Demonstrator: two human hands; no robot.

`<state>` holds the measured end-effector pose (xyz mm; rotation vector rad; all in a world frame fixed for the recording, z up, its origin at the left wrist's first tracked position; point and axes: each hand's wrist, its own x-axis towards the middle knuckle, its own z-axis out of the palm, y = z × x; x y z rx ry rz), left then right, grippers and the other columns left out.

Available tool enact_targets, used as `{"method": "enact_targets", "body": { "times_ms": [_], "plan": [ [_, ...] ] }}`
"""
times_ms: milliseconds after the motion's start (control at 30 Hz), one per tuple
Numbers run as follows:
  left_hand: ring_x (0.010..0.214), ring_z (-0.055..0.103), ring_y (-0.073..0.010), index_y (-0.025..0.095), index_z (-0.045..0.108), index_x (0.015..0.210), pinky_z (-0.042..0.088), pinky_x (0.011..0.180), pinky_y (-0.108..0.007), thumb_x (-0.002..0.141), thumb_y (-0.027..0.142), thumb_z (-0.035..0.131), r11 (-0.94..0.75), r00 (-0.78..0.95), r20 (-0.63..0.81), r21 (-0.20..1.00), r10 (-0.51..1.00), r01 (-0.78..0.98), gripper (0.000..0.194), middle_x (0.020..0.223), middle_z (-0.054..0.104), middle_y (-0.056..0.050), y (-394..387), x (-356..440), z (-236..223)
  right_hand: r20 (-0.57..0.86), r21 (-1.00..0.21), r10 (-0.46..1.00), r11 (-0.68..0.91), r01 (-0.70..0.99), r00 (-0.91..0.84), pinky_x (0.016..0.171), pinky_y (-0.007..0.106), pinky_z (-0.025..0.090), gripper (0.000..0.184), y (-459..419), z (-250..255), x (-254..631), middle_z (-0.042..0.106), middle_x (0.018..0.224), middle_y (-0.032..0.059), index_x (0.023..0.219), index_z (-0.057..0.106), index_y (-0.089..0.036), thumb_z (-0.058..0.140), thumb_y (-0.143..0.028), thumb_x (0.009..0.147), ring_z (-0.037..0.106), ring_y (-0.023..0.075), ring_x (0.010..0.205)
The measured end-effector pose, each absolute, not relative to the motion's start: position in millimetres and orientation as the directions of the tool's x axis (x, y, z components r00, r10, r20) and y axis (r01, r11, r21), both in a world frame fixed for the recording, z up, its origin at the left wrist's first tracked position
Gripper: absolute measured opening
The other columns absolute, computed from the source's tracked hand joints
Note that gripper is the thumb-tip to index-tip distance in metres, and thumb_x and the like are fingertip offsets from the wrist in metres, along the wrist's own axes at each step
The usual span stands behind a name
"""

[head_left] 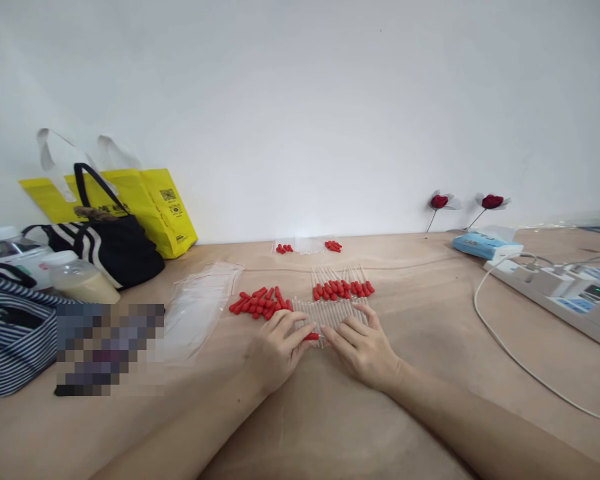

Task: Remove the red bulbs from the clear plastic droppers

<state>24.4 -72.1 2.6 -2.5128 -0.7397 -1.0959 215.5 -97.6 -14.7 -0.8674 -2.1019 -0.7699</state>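
Between the thumb and fingers of my left hand point(283, 339) is a red rubber bulb point(311, 337), lying sideways. My right hand point(363, 343) pinches a clear glass dropper tube point(322, 341) close to the bulb; fingers partly hide where the two meet. Just beyond my hands lies a row of bare glass tubes point(325, 313), side by side. A pile of loose red bulbs point(257, 303) sits left of the row. Behind it are several droppers point(343, 289) with red bulbs fitted on glass tubes.
Clear zip bags point(200, 310) lie to the left. A filled clear bag point(307, 245) rests by the wall. Bags, including a yellow one point(165, 213), and a bottle point(83, 277) stand far left. At right are a tissue pack point(485, 245), a power strip point(555, 303) and a white cable point(500, 360).
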Motion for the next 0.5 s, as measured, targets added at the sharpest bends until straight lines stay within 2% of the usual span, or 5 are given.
{"method": "enact_targets", "body": {
  "times_ms": [133, 233, 500],
  "plan": [
    [0.094, 0.051, -0.0194, 0.023, 0.062, 0.093, 0.042, 0.082, -0.038, 0.081, 0.028, 0.05, -0.825, 0.607, 0.741, -0.131, 0.286, 0.55, 0.018, 0.099, 0.061, -0.005, -69, 25, 1, 0.806, 0.211, 0.34, 0.6, 0.771, -0.485, 0.09, 0.038, 0.028, 0.015, -97, -16, 216, 0.052, 0.055, -0.0033, 0.089, 0.061, -0.017, 0.047, -0.022, 0.084, 0.044, 0.0099, 0.059],
    [0.096, 0.05, -0.0196, 0.025, 0.063, 0.086, 0.037, 0.088, -0.042, 0.081, 0.025, 0.049, -0.814, 0.637, 0.707, -0.153, 0.305, 0.56, 0.015, 0.102, 0.062, -0.002, -72, 24, 3, 0.792, 0.216, 0.348, 0.608, 0.764, -0.501, 0.09, 0.038, 0.027, 0.017, -99, -15, 217, 0.05, 0.053, -0.0036, 0.083, 0.06, -0.018, 0.044, -0.023, 0.085, 0.044, 0.0101, 0.059],
    [0.093, 0.05, -0.0201, 0.026, 0.063, 0.074, 0.033, 0.087, -0.044, 0.078, 0.021, 0.051, -0.785, 0.683, 0.639, -0.195, 0.353, 0.588, 0.013, 0.105, 0.063, 0.002, -83, 19, 9, 0.792, 0.224, 0.34, 0.612, 0.759, -0.508, 0.087, 0.036, 0.027, 0.02, -102, -14, 216, 0.05, 0.053, -0.004, 0.077, 0.059, -0.019, 0.042, -0.023, 0.086, 0.045, 0.01, 0.061]
  ]
}}
